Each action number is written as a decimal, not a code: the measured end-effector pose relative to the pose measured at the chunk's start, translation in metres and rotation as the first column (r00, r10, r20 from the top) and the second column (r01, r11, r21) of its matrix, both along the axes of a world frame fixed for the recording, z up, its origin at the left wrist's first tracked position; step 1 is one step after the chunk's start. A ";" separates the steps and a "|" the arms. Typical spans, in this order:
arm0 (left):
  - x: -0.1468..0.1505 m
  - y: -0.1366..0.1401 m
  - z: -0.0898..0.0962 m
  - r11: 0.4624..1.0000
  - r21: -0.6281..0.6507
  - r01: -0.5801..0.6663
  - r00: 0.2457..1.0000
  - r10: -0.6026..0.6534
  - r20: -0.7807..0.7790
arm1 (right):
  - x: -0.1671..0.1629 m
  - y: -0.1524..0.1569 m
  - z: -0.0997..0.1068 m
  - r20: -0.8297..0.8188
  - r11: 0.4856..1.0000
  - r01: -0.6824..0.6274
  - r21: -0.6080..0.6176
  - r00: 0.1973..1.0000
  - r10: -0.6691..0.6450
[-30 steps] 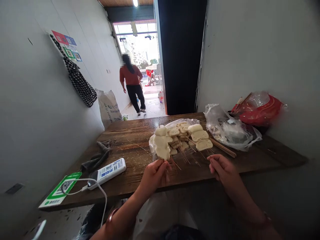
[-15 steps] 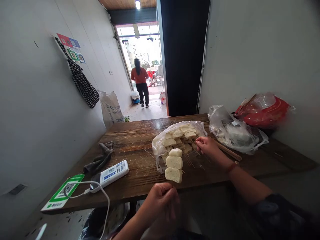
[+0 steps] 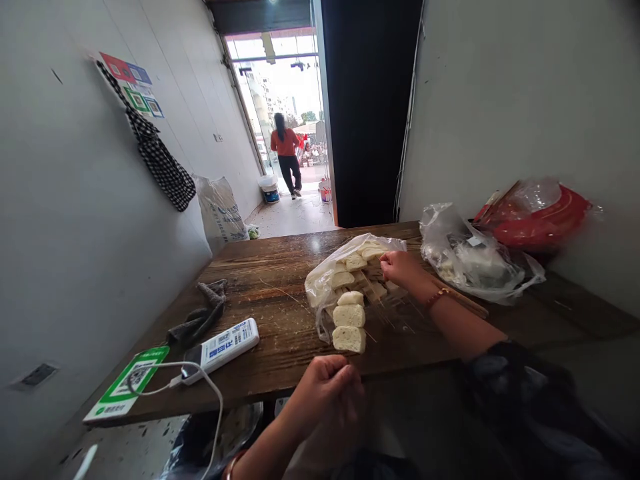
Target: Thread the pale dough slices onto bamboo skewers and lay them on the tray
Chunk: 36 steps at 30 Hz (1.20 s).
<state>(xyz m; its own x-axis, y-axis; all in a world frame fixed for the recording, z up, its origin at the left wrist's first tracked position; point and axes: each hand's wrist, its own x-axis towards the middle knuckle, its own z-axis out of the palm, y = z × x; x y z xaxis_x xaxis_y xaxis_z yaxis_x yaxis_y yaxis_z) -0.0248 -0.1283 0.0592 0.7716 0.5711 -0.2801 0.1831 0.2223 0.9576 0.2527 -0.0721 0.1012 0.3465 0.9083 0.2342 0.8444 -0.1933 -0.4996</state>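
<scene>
My left hand (image 3: 325, 390) pinches the lower end of a three-slice skewer (image 3: 349, 316), over the near edge of the table (image 3: 277, 327); slack grip, it twists. My right hand (image 3: 403, 270) reaches the skewer pile (image 3: 356, 263); hold unclear. Tangles could drag others loose.

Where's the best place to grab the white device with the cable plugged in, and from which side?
Probably grip the white device across its right end, coming from the right and above. It's long and narrow, the cable enters its left end, and the grey cloth lies behind its left half.
</scene>
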 end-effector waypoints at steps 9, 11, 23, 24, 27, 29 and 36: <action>0.018 0.010 0.010 0.996 0.009 -0.090 0.991 0.088 0.099 | -0.027 -0.040 -0.002 0.171 0.974 -0.112 0.194 0.982 0.079; 0.029 0.011 0.010 0.994 0.034 -0.100 0.989 0.096 0.109 | -0.040 -0.064 -0.003 0.126 0.955 -0.224 0.195 0.971 0.202; 0.088 0.016 0.004 0.767 0.567 -0.300 0.953 0.260 0.153 | -0.070 -0.110 -0.036 -0.583 0.954 -0.113 0.277 0.770 0.260; 0.089 0.015 0.004 0.756 0.592 -0.280 0.960 0.239 0.148 | -0.070 -0.109 -0.040 -0.620 0.960 -0.074 0.271 0.749 0.233; 0.089 0.009 0.004 0.696 0.683 -0.221 0.975 0.144 0.168 | -0.071 -0.105 -0.047 -0.719 0.966 0.023 0.257 0.673 0.175; 0.084 0.008 0.007 0.651 0.741 -0.161 0.986 0.085 0.140 | -0.071 -0.103 -0.048 -0.762 0.963 0.058 0.263 0.624 0.171; 0.044 0.063 0.015 0.355 0.873 -0.334 0.868 0.478 0.138 | -0.062 -0.113 -0.038 -0.814 0.971 0.103 0.218 0.567 0.123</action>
<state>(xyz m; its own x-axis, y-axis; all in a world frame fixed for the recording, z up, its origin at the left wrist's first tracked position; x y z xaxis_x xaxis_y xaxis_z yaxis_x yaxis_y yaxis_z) 0.0197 -0.0656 0.0738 0.3758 0.7963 0.4739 0.4370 -0.6033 0.6671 0.1905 -0.1848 0.0630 0.4813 0.8756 0.0417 0.0506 0.0198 -0.9985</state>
